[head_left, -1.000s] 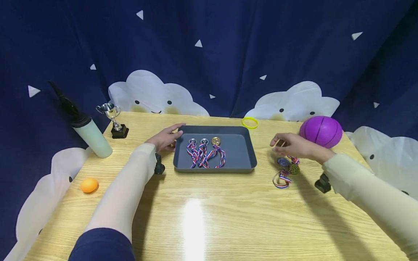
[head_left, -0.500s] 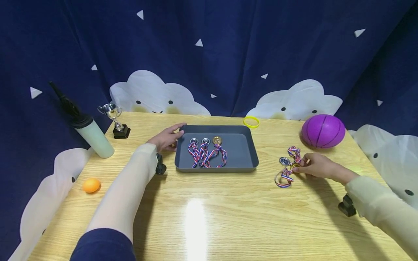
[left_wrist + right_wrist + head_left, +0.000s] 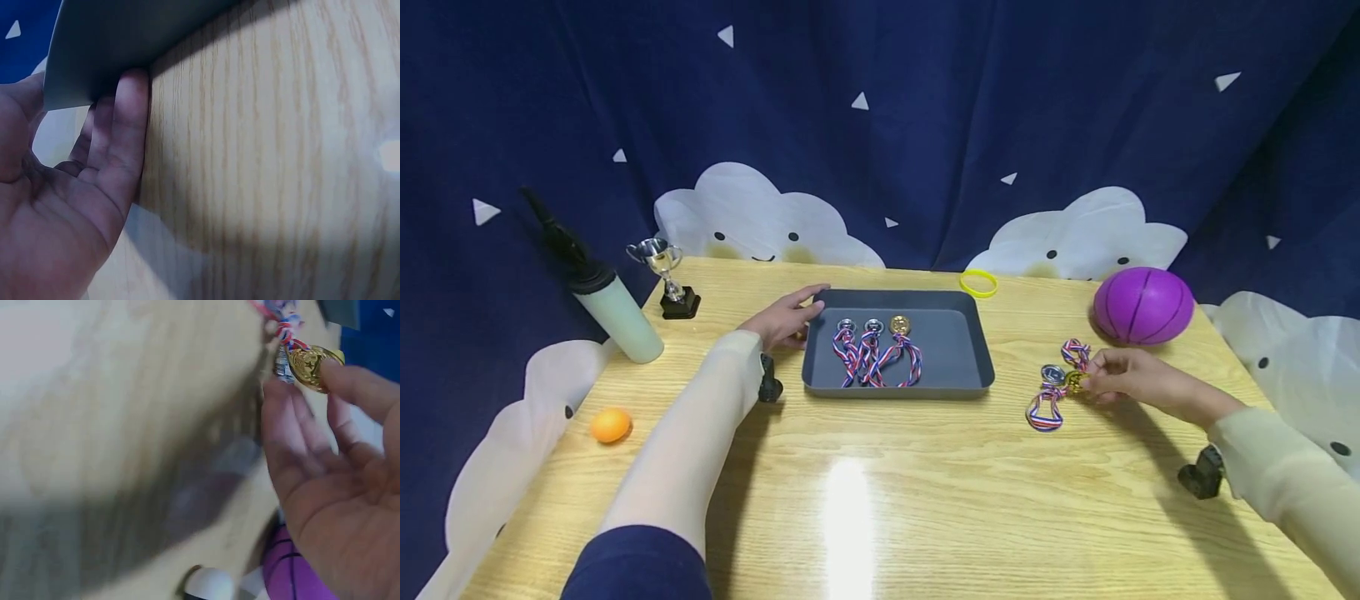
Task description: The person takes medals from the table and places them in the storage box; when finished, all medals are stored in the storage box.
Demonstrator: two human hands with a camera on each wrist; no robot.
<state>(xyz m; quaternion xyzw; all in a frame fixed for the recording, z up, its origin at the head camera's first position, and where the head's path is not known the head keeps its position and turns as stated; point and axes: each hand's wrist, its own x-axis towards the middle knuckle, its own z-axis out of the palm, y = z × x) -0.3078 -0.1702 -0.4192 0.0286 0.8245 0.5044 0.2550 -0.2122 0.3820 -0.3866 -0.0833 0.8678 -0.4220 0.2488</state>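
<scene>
Right grip [image 3: 1129,378], farther right than before, on 1 gold medal [image 3: 1074,382].

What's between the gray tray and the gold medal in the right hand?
In the head view, a silver medal lies there, right beside the gold medal; from it, bare tabletop reaches to the gray tray.

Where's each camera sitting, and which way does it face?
Head: worn on the head, facing forward and down over the table; left arm, right arm, left grip and right grip show.
Left wrist: worn there, facing the outside of the tray; the left grip shows.
Right wrist: worn there, facing the pinched gold medal; the right grip shows.
Shared: head and right wrist both see that medal and the purple ball.
</scene>
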